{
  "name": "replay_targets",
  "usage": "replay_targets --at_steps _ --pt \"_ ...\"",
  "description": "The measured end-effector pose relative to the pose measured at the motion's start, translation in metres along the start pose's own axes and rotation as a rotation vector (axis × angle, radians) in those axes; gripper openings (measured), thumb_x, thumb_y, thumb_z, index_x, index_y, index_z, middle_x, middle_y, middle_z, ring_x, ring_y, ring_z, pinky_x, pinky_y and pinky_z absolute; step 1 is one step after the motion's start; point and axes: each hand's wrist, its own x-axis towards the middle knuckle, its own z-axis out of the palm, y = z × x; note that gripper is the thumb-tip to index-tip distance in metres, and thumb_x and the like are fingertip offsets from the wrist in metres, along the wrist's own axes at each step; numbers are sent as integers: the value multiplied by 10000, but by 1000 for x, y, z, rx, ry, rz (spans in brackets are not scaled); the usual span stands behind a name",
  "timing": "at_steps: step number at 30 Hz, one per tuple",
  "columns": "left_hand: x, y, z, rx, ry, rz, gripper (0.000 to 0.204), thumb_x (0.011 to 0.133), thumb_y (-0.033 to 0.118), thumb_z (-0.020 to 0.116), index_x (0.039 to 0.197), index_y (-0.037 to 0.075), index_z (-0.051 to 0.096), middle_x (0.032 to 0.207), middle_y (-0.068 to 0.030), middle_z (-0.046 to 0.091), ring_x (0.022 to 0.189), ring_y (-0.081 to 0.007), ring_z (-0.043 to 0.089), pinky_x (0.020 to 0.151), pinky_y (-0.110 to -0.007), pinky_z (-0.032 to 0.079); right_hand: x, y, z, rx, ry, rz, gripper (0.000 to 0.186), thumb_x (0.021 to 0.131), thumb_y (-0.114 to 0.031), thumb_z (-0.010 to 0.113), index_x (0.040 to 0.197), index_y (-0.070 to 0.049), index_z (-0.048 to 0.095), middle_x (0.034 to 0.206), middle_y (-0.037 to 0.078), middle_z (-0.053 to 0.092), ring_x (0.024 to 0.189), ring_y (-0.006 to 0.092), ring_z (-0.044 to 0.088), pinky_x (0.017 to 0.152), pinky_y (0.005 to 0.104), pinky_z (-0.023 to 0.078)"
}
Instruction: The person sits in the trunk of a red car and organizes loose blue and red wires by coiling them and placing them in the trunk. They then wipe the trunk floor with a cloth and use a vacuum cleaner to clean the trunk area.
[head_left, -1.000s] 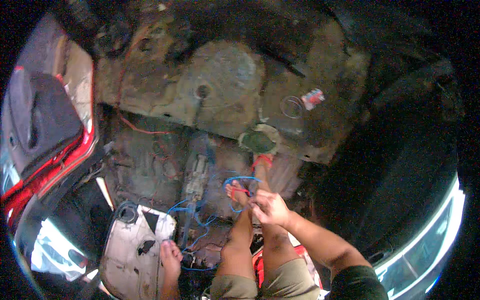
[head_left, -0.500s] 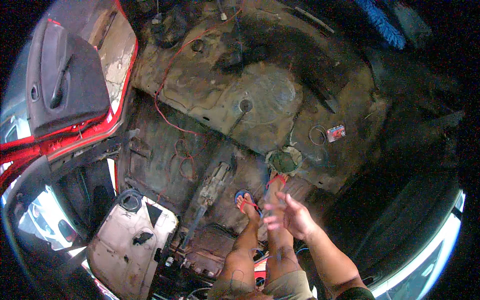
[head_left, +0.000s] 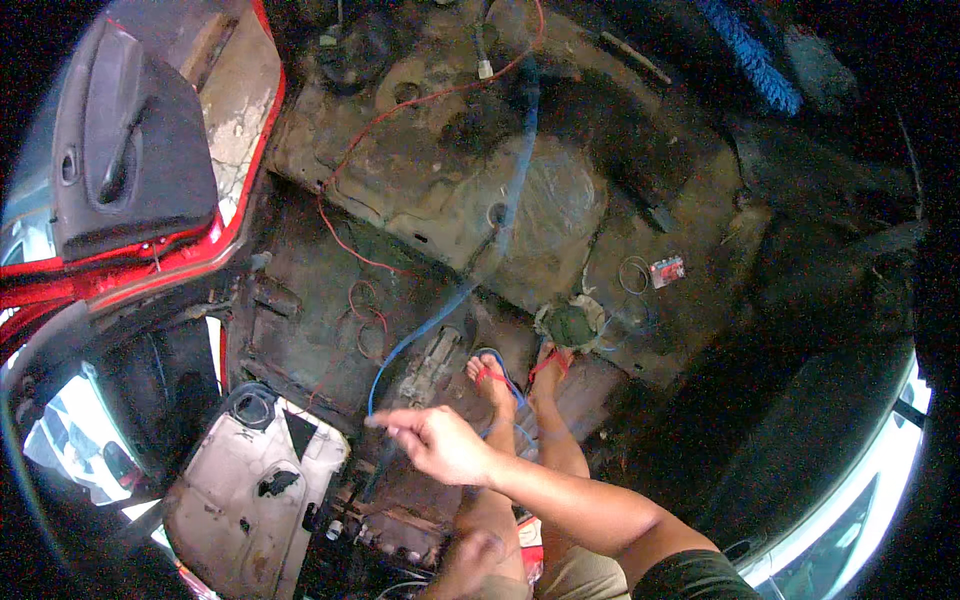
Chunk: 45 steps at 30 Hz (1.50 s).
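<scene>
A blue wire (head_left: 408, 342) runs from the far end of the car floor down to my right hand (head_left: 442, 446), partly smeared by motion. My right hand is closed in a pinch on its near end, above the centre of the floor, with my arm reaching across from the right. My left hand (head_left: 474, 562) is low in the picture by my left thigh. It is blurred, so its fingers cannot be made out. A red wire (head_left: 352, 146) lies in a long curve over the bare floor, with loose coils (head_left: 368, 308) left of the middle.
An open red-framed car door (head_left: 140, 150) stands at the left, with a pale door panel (head_left: 250, 500) below it. A green-grey cloth bundle (head_left: 574, 322), a small red and white packet (head_left: 667, 271) and a wire ring (head_left: 634, 274) lie right of centre. A white connector (head_left: 485, 69) hangs far off.
My right hand has swung left and now pinches the blue wire, which stretches across the floor. My left hand has come into view at the bottom. The view has shifted slightly.
</scene>
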Motion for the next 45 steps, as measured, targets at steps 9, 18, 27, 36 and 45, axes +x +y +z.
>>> replay_targets --at_steps 9,18,27,36,45 --pt "59 15 -111 -1076 550 -163 267 1064 403 502 1016 140 496 855 -83 608 725 -227 604 685 -389 515 -49 33 34 -326 27 102 312 920 -89 588 1222 -73 669 1006 219 723 873 390 716 795 462 583" --pt "63 68 -132 -1014 39 86 279 1060 340 544 1109 70 593 691 12 478 570 -90 406 523 -256 348 -112 44 92 -317 -211 185 299 871 -78 614 1167 -85 649 870 209 696 799 396 707 726 490 581" --pt "57 27 -66 -692 126 159 221 1072 224 528 1024 27 615 716 18 520 588 -76 469 546 -246 410 -44 -29 -28 -26 376 179 359 967 -163 622 1270 29 617 1090 114 696 961 206 649 899 363 526" --pt "50 -91 8 -209 -110 -141 397 1020 341 602 1179 -19 642 1116 -167 715 923 -299 701 887 -420 560 -104 10 -4 150 494 552 383 1087 -368 470 923 -38 572 682 -21 509 577 68 470 522 253 412" --pt "114 156 -101 -108 109 549 653 1049 380 533 1536 -4 328 1526 -247 425 1375 -370 469 1180 -454 331 -211 62 94 88 365 338 410 1111 -265 362 797 -43 504 747 33 534 690 123 490 623 283 416"
